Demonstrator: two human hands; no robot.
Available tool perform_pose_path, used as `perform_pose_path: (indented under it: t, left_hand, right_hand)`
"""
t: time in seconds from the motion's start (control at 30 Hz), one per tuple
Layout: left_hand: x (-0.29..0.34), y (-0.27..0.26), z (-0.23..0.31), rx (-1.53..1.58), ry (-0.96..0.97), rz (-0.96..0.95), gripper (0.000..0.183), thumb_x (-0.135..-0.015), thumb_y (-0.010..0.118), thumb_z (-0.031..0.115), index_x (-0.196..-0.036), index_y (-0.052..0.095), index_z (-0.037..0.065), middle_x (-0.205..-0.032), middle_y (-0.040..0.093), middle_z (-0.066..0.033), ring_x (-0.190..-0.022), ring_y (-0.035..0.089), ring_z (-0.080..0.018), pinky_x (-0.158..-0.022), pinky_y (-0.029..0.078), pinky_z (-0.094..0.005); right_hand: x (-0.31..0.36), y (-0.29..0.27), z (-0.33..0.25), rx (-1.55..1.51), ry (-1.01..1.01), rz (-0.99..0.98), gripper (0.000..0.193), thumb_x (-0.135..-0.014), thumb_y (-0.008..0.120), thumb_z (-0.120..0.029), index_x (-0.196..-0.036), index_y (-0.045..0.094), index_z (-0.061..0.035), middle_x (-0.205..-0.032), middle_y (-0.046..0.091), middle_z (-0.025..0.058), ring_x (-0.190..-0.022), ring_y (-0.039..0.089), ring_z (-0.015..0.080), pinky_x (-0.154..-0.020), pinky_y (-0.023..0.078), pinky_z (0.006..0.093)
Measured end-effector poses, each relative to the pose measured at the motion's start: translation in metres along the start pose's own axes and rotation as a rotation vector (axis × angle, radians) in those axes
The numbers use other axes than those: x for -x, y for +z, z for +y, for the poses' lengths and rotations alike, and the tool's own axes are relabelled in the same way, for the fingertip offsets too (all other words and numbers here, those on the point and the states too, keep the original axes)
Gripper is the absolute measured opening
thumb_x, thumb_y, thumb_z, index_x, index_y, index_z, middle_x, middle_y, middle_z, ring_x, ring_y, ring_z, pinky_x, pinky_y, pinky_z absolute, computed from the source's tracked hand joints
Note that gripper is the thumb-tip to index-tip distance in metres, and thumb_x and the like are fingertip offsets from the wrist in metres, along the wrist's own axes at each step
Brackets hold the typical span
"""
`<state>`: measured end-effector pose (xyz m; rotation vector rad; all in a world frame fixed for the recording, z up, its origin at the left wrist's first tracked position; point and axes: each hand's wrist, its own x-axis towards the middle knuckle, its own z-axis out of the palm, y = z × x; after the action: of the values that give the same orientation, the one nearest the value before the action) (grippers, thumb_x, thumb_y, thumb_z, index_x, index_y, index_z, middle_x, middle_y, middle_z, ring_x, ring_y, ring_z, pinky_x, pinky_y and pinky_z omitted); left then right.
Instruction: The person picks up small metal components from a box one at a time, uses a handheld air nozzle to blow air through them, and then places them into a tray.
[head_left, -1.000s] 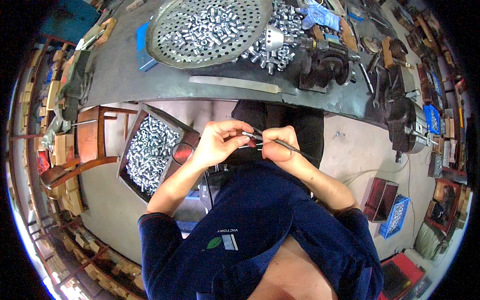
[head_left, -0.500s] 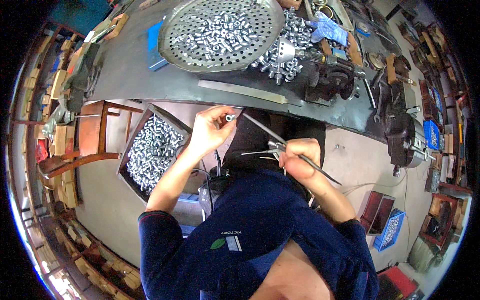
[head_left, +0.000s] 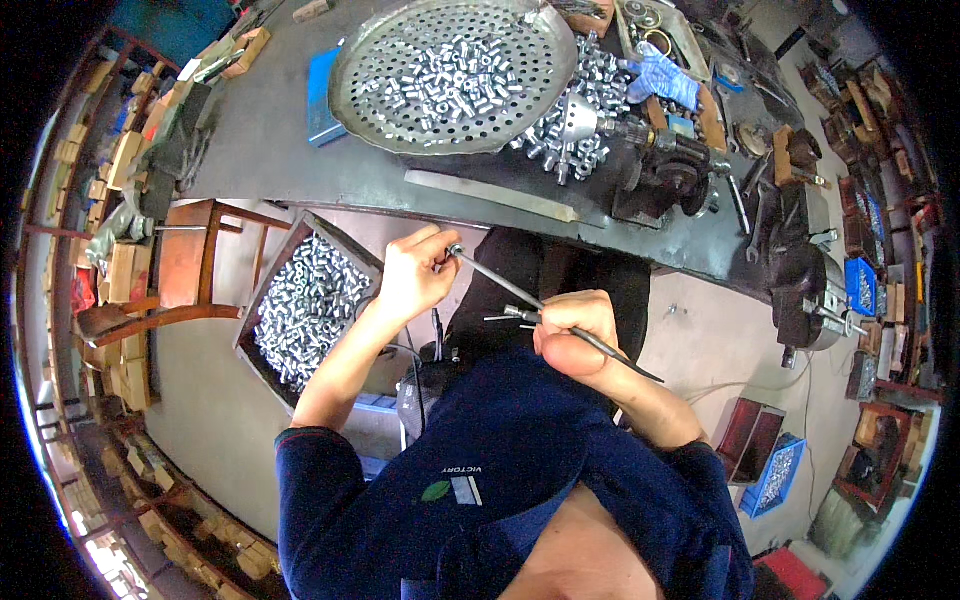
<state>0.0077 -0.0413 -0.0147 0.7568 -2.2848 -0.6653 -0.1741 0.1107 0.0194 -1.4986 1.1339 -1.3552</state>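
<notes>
Perforated tray (head_left: 536, 75) on the table (head_left: 255, 130), bearing a heap of small metal fittings (head_left: 455, 82). Both hands are off the table, on the person's side of the tray.

Left hand (head_left: 415, 275): just past the table's near edge, toward the person from the tray; fingertips pinching one metal piece (head_left: 455, 250). Right hand (head_left: 583, 314): farther right and farther from the tray, closed around a dark rod (head_left: 500, 282). The rod slants; its end nearer the tray meets the pinched piece. Cannot tell whether it enters the bore or only touches. A thin metal tool (head_left: 515, 313) also projects from the right hand; kind unclear.

Flat metal strip (head_left: 490, 196): on the table, near the tray's near rim. Drill chuck (head_left: 580, 118): just right of the tray. Blue glove (head_left: 663, 80): farther right. Bin (head_left: 262, 376) of fittings: off the table, toward the person and left of the tray.
</notes>
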Motion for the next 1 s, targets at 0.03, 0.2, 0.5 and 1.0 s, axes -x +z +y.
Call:
perform_pose_path:
  t: [0.03,0.2,0.5,1.0]
  left_hand:
    - [0.0,-0.001,0.001,0.011,-0.007,0.002,0.021,-0.061,0.063,-0.003,-0.081,0.061,0.004,-0.062,0.051,-0.0076,-0.047,0.051,-0.0187,-0.045,0.04,-0.0291]
    - [0.0,0.003,0.01,0.07,0.047,-0.022,0.021,-0.061,0.063,-0.002,-0.082,0.06,0.003,-0.063,0.051,-0.0082,-0.049,0.053,-0.0218,-0.045,0.042,-0.0311]
    - [-0.038,0.013,-0.004,-0.148,0.166,-0.022,0.02,-0.065,0.066,0.008,-0.084,0.063,0.005,-0.066,0.057,-0.011,-0.06,0.06,-0.0293,-0.053,0.048,-0.0381]
    - [-0.062,-0.1,-0.084,0.136,-0.376,0.396,0.032,-0.079,0.064,0.017,-0.107,0.059,0.001,-0.059,0.063,-0.0096,-0.053,0.057,-0.0115,-0.051,0.044,-0.0263]
  right_hand:
    - [0.001,-0.002,0.001,-0.013,0.008,0.008,0.037,-0.069,0.057,-0.024,-0.048,0.034,-0.0037,-0.045,0.044,0.0066,-0.043,0.052,0.0162,-0.041,0.036,0.0266]
    - [-0.003,-0.003,0.004,-0.051,0.07,-0.022,0.039,-0.071,0.057,-0.027,-0.049,0.036,-0.0028,-0.046,0.045,0.0061,-0.045,0.054,0.0147,-0.043,0.037,0.0253]
    - [-0.003,-0.009,0.009,0.275,-0.126,0.114,0.037,-0.07,0.06,-0.028,-0.052,0.035,-0.0058,-0.049,0.035,0.0082,-0.043,0.04,0.0243,-0.042,0.028,0.0347]
    - [0.031,-0.009,0.018,0.093,0.102,0.283,0.027,-0.062,0.059,-0.016,-0.05,0.04,-0.0026,-0.047,0.043,0.0055,-0.043,0.045,0.0142,-0.042,0.032,0.0264]
